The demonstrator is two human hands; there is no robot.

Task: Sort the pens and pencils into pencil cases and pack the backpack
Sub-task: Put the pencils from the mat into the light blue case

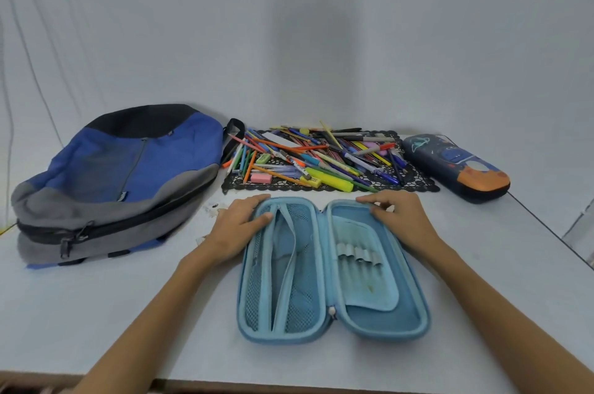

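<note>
In the head view, the left hand [239, 224] and right hand [400, 217] press, fingers relaxed, on the far rims of the opened light-blue pencil case [334, 274] lying mid-table before the pens and pencils [316, 158]; its light, stiff shell seems best gripped by those rims.

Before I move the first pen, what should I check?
1. The light blue hard-shell pencil case lies open flat on the white table: ok.
2. Its elastic pen loops are free: ok.
3. The left hand and right hand rest on that case, holding no pen: ok.
4. The pile of pens and pencils on the black lace mat is sorted: not ok.
5. The dark blue space-print pencil case is open: not ok.
6. The blue and grey backpack is unzipped: cannot tell.
</note>
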